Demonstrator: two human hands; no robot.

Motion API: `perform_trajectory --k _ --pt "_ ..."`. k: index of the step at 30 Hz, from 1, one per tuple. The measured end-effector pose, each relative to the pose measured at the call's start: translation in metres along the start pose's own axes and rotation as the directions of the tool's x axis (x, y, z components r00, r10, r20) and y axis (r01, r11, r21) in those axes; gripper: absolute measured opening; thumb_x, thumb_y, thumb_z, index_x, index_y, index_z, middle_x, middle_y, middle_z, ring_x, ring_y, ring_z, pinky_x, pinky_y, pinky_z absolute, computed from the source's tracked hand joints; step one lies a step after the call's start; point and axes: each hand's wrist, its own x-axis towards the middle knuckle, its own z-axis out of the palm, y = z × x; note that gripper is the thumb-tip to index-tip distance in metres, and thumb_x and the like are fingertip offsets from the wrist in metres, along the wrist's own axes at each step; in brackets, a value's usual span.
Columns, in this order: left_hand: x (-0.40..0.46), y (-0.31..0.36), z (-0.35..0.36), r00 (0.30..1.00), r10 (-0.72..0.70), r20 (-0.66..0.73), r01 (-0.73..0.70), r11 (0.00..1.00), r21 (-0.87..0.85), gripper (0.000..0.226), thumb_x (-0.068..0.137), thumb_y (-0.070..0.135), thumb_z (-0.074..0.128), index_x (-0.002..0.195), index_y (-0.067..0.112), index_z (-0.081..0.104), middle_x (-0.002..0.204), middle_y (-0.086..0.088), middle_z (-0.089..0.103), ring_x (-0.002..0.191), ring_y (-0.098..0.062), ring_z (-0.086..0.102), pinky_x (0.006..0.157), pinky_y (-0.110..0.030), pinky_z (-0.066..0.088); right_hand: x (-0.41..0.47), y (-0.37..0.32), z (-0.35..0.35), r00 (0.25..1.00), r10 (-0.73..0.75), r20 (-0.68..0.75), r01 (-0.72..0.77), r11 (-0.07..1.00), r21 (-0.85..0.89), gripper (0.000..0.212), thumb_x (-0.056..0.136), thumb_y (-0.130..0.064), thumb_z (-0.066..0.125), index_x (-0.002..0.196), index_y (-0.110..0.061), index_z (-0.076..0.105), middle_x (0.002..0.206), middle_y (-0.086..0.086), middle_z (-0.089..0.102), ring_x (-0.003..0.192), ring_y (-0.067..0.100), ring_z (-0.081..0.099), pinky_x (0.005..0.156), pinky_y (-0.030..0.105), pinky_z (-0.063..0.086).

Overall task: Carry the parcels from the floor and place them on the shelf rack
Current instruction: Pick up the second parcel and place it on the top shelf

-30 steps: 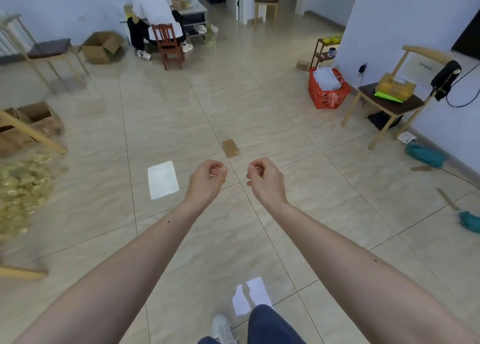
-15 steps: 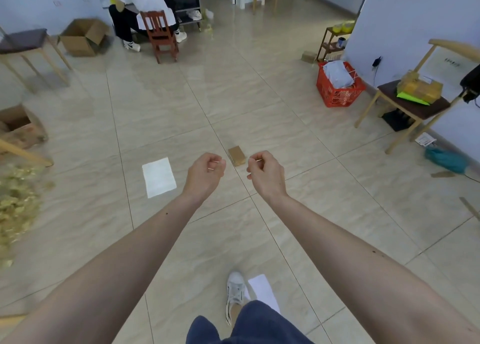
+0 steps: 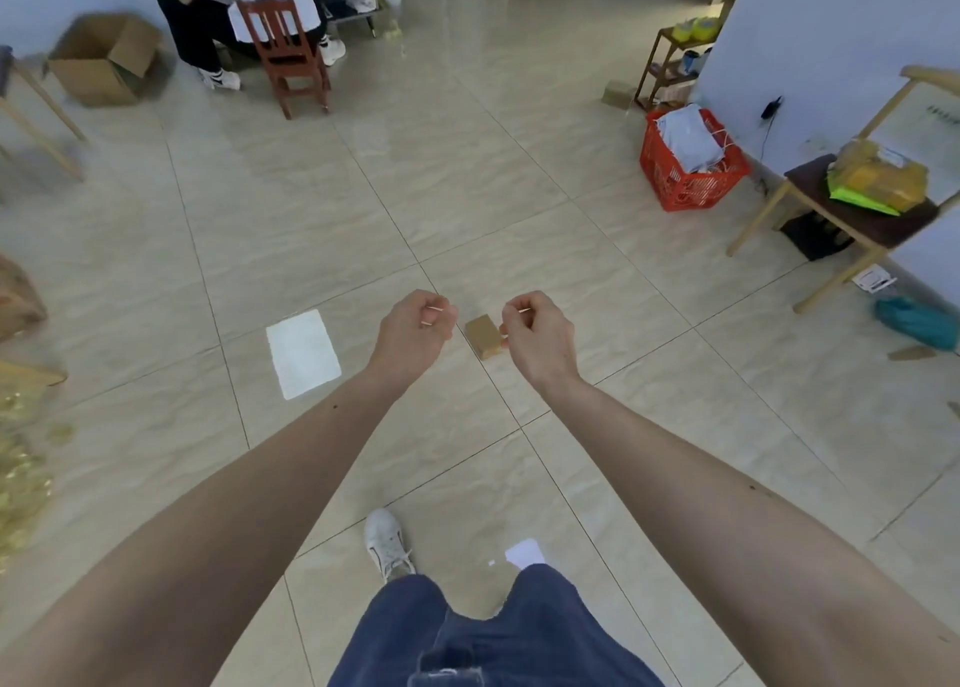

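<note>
Both arms reach forward over the tiled floor (image 3: 519,177), and both hands are curled into loose fists with nothing in them. The left hand (image 3: 415,330) has its grip closed narrow, fingers folded in toward the palm. The right hand (image 3: 537,335) is curled the same way, its grip also narrow and empty.

A small brown parcel (image 3: 483,337) lies flat on the floor and shows in the gap between the two fists. From the left hand it sits at about 3 o'clock; from the right hand at about 9 o'clock, with its right edge hidden behind that hand's knuckles. The camera looks down, so whether either hand touches it cannot be told; neither grip is around it.

A white flat parcel (image 3: 303,353) lies on the floor at 9 o'clock of the left hand, well apart from it. Another white sheet-like piece (image 3: 524,553) lies near the person's knee at 6 o'clock of the right hand, just beside the blue trouser leg (image 3: 483,639). A white shoe (image 3: 386,543) is planted on the tiles below the left hand.

Farther off, at 1 o'clock, a small wooden shelf rack (image 3: 670,70) stands against the wall with a brown box (image 3: 618,94) on the floor beside it and an orange basket (image 3: 691,177) in front. An open cardboard box (image 3: 101,60) sits at 10 o'clock, near a seated person on a red chair (image 3: 288,57).
</note>
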Motion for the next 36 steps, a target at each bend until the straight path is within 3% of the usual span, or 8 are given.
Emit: perform_trajectory --k 5,7,10,17,23,27,33,36 --pt "0.090 0.002 -0.042 0.992 0.041 0.117 -0.050 0.996 0.077 0.022 0.085 0.039 0.059 0.100 0.022 0.063 0.100 -0.004 0.075 0.094 -0.024 0.073 0.080 -0.038 0.055 0.057 -0.037 0.048 0.993 0.065 -0.095 -0.061 0.997 0.046 0.011 0.093 -0.024 0.049 0.089 -0.024 0.059 0.086 0.006 0.075 0.082 0.028 0.074 0.072 0.042 0.056" --pt "0.123 0.004 -0.057 0.984 0.067 0.167 -0.087 0.990 0.112 0.024 0.086 0.041 0.060 0.101 0.023 0.064 0.099 -0.003 0.075 0.094 -0.024 0.073 0.079 -0.035 0.054 0.076 -0.049 0.064 0.988 0.085 -0.131 -0.077 0.995 0.068 0.013 0.093 -0.023 0.049 0.083 -0.028 0.056 0.088 0.007 0.074 0.084 0.029 0.073 0.073 0.042 0.056" --pt "0.170 0.005 -0.073 0.970 0.063 0.234 -0.093 0.988 0.120 0.026 0.090 0.038 0.060 0.107 0.018 0.065 0.103 -0.004 0.074 0.090 -0.025 0.073 0.065 -0.027 0.050 0.101 -0.062 0.086 0.974 0.137 -0.183 -0.121 0.988 0.095 0.017 0.093 -0.023 0.049 0.079 -0.032 0.055 0.088 0.006 0.074 0.085 0.027 0.073 0.076 0.043 0.056" --pt "0.275 0.016 -0.078 0.920 0.094 0.382 -0.149 0.982 0.116 0.018 0.089 0.037 0.062 0.101 0.024 0.064 0.106 -0.006 0.073 0.096 -0.025 0.072 0.070 -0.027 0.045 0.169 -0.081 0.116 0.935 0.220 -0.280 -0.192 0.974 0.123 0.015 0.094 -0.023 0.049 0.082 -0.028 0.056 0.087 0.007 0.074 0.083 0.027 0.074 0.073 0.043 0.056" --pt "0.372 0.041 -0.069 0.856 0.139 0.499 -0.247 0.956 0.158 0.014 0.090 0.040 0.061 0.097 0.028 0.063 0.103 -0.002 0.074 0.099 -0.022 0.071 0.071 -0.028 0.045 0.249 -0.101 0.132 0.880 0.283 -0.380 -0.226 0.956 0.190 0.013 0.096 -0.020 0.048 0.092 -0.018 0.061 0.091 0.008 0.075 0.075 0.019 0.073 0.058 0.024 0.047" --pt "0.430 0.060 -0.063 0.800 0.158 0.578 -0.320 0.928 0.189 0.017 0.092 0.035 0.060 0.101 0.022 0.064 0.100 -0.003 0.075 0.095 -0.021 0.072 0.071 -0.027 0.045 0.298 -0.115 0.142 0.840 0.345 -0.417 -0.265 0.934 0.239 0.017 0.096 -0.020 0.048 0.099 -0.013 0.063 0.091 0.007 0.075 0.077 0.020 0.074 0.055 0.023 0.045" --pt "0.510 0.082 -0.055 0.716 0.129 0.686 -0.359 0.911 0.203 0.018 0.089 0.039 0.060 0.099 0.024 0.064 0.103 -0.002 0.075 0.098 -0.021 0.071 0.081 -0.032 0.051 0.361 -0.135 0.154 0.765 0.423 -0.486 -0.322 0.904 0.280 0.012 0.095 -0.022 0.048 0.092 -0.019 0.060 0.087 0.004 0.074 0.078 0.021 0.074 0.059 0.027 0.047" --pt "0.551 0.093 -0.051 0.665 0.119 0.737 -0.391 0.897 0.208 0.015 0.090 0.038 0.060 0.098 0.026 0.063 0.101 -0.001 0.074 0.098 -0.020 0.071 0.076 -0.030 0.050 0.391 -0.142 0.162 0.706 0.465 -0.534 -0.338 0.884 0.323 0.013 0.096 -0.021 0.048 0.095 -0.017 0.061 0.087 0.005 0.074 0.078 0.021 0.074 0.057 0.025 0.046"
